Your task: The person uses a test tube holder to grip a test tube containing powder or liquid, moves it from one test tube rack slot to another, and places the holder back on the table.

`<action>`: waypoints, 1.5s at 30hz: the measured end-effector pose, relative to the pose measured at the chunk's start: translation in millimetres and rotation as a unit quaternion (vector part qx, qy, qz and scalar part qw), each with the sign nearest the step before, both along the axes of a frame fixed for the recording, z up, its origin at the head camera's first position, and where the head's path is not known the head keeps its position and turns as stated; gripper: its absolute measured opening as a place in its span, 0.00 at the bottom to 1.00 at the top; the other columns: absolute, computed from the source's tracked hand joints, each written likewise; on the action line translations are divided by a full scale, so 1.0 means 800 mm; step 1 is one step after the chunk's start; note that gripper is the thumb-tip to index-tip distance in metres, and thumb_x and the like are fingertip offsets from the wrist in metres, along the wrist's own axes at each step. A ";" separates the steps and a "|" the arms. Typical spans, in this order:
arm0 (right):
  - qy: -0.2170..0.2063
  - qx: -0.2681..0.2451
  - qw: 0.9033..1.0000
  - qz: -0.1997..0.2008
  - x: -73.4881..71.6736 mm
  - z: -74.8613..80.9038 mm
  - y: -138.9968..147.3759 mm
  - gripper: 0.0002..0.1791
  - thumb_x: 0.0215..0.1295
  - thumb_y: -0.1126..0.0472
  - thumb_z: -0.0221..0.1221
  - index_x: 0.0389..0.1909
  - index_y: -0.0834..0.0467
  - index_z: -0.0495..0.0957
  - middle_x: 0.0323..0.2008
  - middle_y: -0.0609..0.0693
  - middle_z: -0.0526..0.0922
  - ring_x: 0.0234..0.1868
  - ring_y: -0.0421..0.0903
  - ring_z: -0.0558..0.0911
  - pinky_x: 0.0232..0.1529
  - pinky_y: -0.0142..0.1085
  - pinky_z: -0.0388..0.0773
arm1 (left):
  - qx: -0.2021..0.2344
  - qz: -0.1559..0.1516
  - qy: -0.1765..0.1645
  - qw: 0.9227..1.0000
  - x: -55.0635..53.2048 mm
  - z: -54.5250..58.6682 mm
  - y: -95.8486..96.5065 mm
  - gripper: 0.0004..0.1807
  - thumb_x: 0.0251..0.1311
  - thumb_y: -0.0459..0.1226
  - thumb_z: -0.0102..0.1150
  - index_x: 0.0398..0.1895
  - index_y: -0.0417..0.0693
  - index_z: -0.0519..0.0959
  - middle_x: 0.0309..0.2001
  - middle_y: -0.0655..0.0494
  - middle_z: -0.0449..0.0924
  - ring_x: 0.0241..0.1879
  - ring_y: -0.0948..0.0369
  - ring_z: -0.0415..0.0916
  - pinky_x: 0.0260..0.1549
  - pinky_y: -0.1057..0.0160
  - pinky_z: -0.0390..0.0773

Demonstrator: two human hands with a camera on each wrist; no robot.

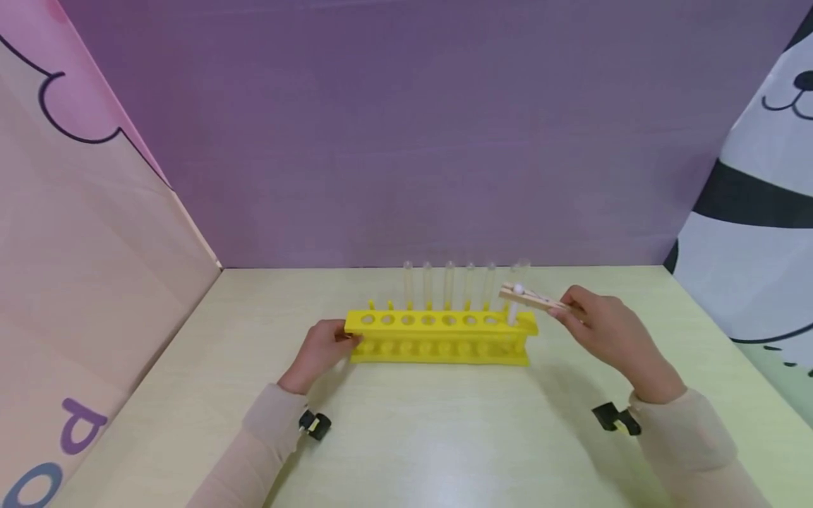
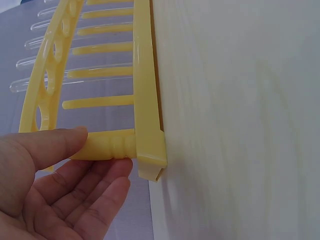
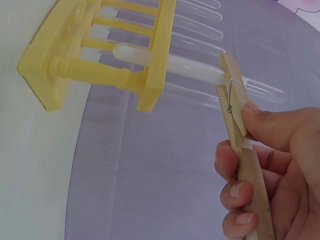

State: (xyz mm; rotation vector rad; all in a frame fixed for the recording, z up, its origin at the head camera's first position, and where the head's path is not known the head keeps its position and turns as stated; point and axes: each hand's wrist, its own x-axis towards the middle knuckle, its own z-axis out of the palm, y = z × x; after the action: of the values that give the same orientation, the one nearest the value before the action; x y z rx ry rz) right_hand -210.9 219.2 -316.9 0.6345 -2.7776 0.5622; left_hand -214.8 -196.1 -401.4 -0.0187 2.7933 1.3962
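Note:
A yellow test tube rack (image 1: 438,359) stands on the table. At its left end my left hand (image 1: 324,353) grips the end post (image 2: 107,145) between thumb and fingers. My right hand (image 1: 606,335) holds a wooden test tube holder (image 3: 256,182), thumb on its short arm near the spring. Clamped in the holder's tip is a test tube (image 3: 192,71) with white contents. That tube passes down through the rack's rightmost hole, and its rounded bottom hangs between the upper and lower plates.
Behind the rack's plate, several clear test tubes (image 1: 449,286) stand upside down on the pegs. Two bare pegs (image 1: 390,305) show at the left. A purple backdrop (image 1: 419,141) rises behind the pale table (image 1: 413,437), with printed panels at both sides.

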 end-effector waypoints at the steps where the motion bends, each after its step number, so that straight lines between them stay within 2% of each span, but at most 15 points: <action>1: 0.002 0.000 1.000 0.000 0.000 0.000 0.000 0.10 0.66 0.56 0.57 0.34 0.60 0.74 0.15 0.44 0.66 0.15 0.41 0.60 0.17 0.34 0.59 | 0.001 0.000 0.000 1.000 0.000 0.000 0.000 0.13 0.57 0.32 0.60 0.45 0.37 0.80 0.39 0.50 0.83 0.33 0.59 0.74 0.35 0.63 0.77; 9: 0.014 -0.001 1.000 -0.001 0.001 0.004 0.001 0.09 0.65 0.57 0.58 0.33 0.59 0.74 0.15 0.44 0.66 0.15 0.41 0.60 0.17 0.33 0.59 | -0.005 -0.004 0.004 1.000 0.000 0.000 0.000 0.14 0.57 0.33 0.61 0.46 0.38 0.80 0.40 0.50 0.82 0.34 0.59 0.74 0.35 0.62 0.78; 18: 0.018 -0.001 1.000 -0.001 0.000 0.007 0.001 0.09 0.65 0.56 0.58 0.33 0.59 0.74 0.15 0.44 0.66 0.15 0.41 0.60 0.17 0.34 0.59 | -0.001 0.001 -0.012 1.000 0.000 0.001 0.001 0.14 0.58 0.33 0.60 0.48 0.39 0.80 0.42 0.51 0.82 0.36 0.59 0.74 0.38 0.61 0.78; 26: 0.022 0.000 1.000 0.000 0.000 0.009 0.000 0.09 0.66 0.56 0.57 0.32 0.59 0.74 0.14 0.44 0.66 0.14 0.41 0.60 0.16 0.33 0.59 | -0.004 0.004 -0.012 1.000 -0.001 0.000 0.001 0.14 0.58 0.34 0.61 0.48 0.39 0.80 0.42 0.52 0.82 0.35 0.59 0.74 0.38 0.61 0.78; 33: 0.028 -0.001 1.000 0.003 -0.002 0.010 0.002 0.09 0.65 0.57 0.58 0.33 0.59 0.74 0.14 0.43 0.66 0.14 0.41 0.59 0.17 0.33 0.58 | -0.021 0.006 -0.008 1.000 -0.002 0.000 0.002 0.15 0.58 0.34 0.61 0.48 0.38 0.80 0.43 0.51 0.82 0.37 0.58 0.75 0.39 0.60 0.78; 45: 0.020 0.003 1.000 0.000 -0.001 0.014 0.000 0.09 0.65 0.56 0.58 0.34 0.59 0.74 0.15 0.44 0.67 0.15 0.41 0.60 0.16 0.34 0.58 | -0.006 0.008 -0.015 1.000 -0.001 0.000 0.003 0.15 0.58 0.33 0.60 0.48 0.38 0.79 0.42 0.50 0.82 0.35 0.59 0.74 0.37 0.62 0.79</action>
State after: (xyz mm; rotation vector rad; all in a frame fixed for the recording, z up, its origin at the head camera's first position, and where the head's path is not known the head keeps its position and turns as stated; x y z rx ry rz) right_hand -211.8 219.5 -305.9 0.6385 -2.7442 0.5354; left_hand -216.0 -193.9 -401.6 -0.0619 2.7835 1.3713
